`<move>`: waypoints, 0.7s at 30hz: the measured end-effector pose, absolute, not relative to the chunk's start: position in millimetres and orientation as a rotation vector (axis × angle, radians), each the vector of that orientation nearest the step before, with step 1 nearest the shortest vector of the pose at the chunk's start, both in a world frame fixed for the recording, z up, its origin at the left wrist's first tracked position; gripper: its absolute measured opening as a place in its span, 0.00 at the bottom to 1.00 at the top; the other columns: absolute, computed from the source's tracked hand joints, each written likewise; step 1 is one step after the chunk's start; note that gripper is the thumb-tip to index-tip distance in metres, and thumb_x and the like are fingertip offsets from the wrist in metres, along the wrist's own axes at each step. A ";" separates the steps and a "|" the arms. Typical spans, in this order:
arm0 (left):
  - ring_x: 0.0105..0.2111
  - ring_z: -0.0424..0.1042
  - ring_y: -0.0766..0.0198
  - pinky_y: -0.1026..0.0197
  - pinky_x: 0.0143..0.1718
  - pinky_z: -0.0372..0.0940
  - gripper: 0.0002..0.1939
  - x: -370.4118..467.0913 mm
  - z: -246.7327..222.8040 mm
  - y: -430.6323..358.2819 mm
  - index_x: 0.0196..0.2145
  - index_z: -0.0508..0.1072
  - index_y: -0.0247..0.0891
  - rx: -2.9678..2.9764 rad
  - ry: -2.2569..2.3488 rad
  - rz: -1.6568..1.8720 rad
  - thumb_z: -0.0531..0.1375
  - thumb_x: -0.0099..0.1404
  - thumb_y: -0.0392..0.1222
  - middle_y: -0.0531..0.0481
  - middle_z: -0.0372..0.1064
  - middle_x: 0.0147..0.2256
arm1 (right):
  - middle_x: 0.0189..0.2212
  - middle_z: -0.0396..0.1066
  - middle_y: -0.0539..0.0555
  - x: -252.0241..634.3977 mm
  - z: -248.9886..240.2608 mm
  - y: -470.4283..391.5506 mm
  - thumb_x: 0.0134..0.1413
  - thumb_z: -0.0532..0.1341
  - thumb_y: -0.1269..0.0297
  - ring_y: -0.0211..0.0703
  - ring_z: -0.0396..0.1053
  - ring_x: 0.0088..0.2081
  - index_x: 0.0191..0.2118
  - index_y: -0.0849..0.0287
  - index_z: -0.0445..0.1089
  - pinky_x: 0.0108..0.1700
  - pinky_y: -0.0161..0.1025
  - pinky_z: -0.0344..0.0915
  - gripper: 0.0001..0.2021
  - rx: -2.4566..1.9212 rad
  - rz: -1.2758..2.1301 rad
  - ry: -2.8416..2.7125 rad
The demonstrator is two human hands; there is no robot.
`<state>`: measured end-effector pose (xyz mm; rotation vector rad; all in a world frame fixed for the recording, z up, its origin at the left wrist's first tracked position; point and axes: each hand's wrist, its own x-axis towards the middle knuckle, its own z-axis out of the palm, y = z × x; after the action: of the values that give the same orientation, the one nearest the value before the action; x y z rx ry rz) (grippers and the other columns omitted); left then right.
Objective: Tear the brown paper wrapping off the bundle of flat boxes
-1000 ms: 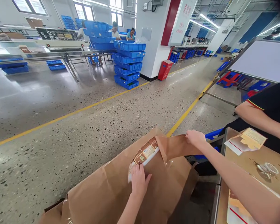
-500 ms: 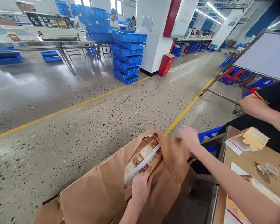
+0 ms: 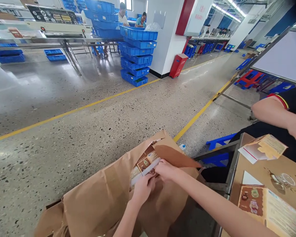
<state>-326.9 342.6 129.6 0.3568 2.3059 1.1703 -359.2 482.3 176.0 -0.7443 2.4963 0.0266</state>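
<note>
Right hand (image 3: 164, 169) has come off the raised paper flap (image 3: 174, 156) and is now down in the opening beside the left, and the flap has flopped over toward the hole. Printed carton sheets (image 3: 144, 163) sit in the torn-open brown paper wrapper (image 3: 93, 197), right in front of the person and next to the table (image 3: 230, 179). Right fingers look pinched on the white strip (image 3: 151, 167) across the stack; left hand (image 3: 142, 189) is curled at the near edge of the opening, but I can't tell what its fingertips have hold of. My worry is that strip: if it's snug, a hard yank could crease the cartons underneath, and if it gives suddenly the stack could slide around inside. Nobody's holding the flap either, so it could sag further and hide the sheets or snag a wrist. The ragged paper might also rip further if it gets tugged along with the strip. Oh, and the co-worker's arm (image 3: 273, 112) is across the table, so a wild pull that way could knock the folded printed carton (image 3: 271, 147).
</note>
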 end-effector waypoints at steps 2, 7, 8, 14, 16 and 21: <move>0.27 0.61 0.64 0.62 0.29 0.52 0.14 -327.9 129.8 341.1 0.23 0.65 0.38 0.326 2.258 1.241 0.45 0.61 0.42 0.51 0.66 0.25 | 0.32 0.73 0.59 -361.1 169.6 487.7 0.46 0.59 0.72 0.51 0.68 0.40 0.30 0.64 0.73 0.44 0.43 0.59 0.06 -0.758 0.040 2.509; 0.21 0.51 0.70 0.64 0.25 0.47 0.14 -338.3 109.9 343.2 0.17 0.57 0.36 0.144 2.184 1.326 0.49 0.59 0.40 0.57 0.48 0.18 | 0.32 0.72 0.58 -352.7 159.1 496.1 0.54 0.53 0.70 0.48 0.65 0.40 0.33 0.65 0.72 0.43 0.44 0.57 0.10 -0.839 -0.026 2.511; 0.20 0.50 0.71 0.65 0.24 0.47 0.14 -342.3 105.5 342.6 0.19 0.58 0.36 0.086 2.180 1.323 0.48 0.60 0.41 0.57 0.48 0.18 | 0.33 0.72 0.58 -348.5 159.3 499.5 0.55 0.53 0.69 0.48 0.65 0.41 0.33 0.64 0.72 0.44 0.43 0.56 0.10 -0.849 -0.047 2.518; 0.20 0.61 0.70 0.65 0.23 0.57 0.18 -346.5 119.3 338.7 0.31 0.62 0.35 0.071 2.203 1.155 0.37 0.66 0.43 0.53 0.61 0.23 | 0.31 0.71 0.50 -321.4 179.8 534.1 0.55 0.54 0.67 0.40 0.64 0.38 0.31 0.60 0.69 0.41 0.38 0.55 0.08 -0.794 -0.106 2.555; 0.29 0.68 0.62 0.58 0.33 0.62 0.16 -329.9 136.9 340.6 0.32 0.66 0.35 0.308 2.221 1.034 0.49 0.60 0.52 0.49 0.68 0.27 | 0.31 0.70 0.48 -316.6 189.0 554.2 0.55 0.55 0.66 0.38 0.63 0.38 0.31 0.58 0.69 0.41 0.37 0.54 0.07 -0.789 -0.093 2.559; 0.37 0.70 0.42 0.44 0.40 0.60 0.08 -275.6 158.7 344.0 0.28 0.71 0.28 0.708 2.265 0.608 0.63 0.46 0.31 0.33 0.72 0.32 | 0.27 0.70 0.56 -313.0 206.4 613.3 0.50 0.55 0.77 0.46 0.62 0.36 0.27 0.64 0.70 0.41 0.43 0.52 0.07 -0.785 0.117 2.522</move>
<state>-275.6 344.0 158.7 0.7082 2.2651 0.6084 -313.0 613.3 206.4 -0.7851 2.5222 0.1168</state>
